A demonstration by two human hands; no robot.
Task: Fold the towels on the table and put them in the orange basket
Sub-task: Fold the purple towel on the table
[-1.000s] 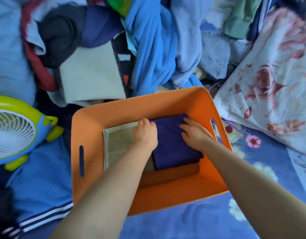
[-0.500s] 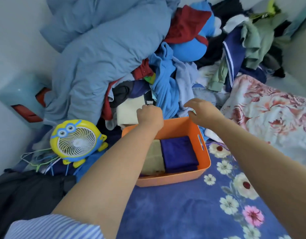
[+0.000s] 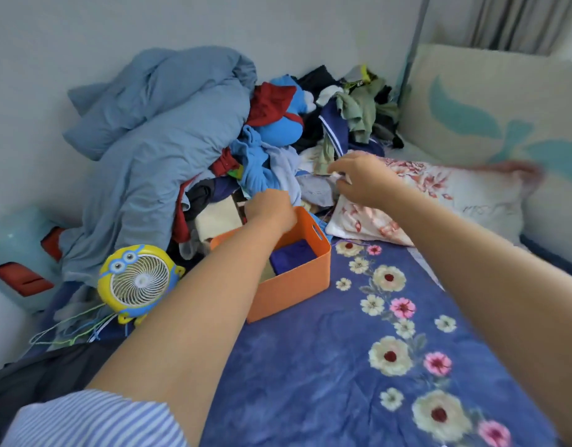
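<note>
The orange basket stands on the blue floral bedspread. A folded purple towel lies inside it, with a folded beige towel beside it, mostly hidden by my left forearm. My left hand hovers over the basket's far rim, at the edge of the clothes pile. I see only its back, so its fingers are hidden. My right hand reaches further back and right, and pinches a bit of pale cloth at the foot of the pile, beside the floral pillow.
A tall heap of clothes and a grey-blue duvet fills the back left. A floral pillow lies right of the basket, a yellow fan left of it. The flowered bedspread stretches in front.
Both hands left the basket and the towels in it and rose towards the clothes pile. The right hand moved right and took hold of pale cloth. My view pulled back and up.
</note>
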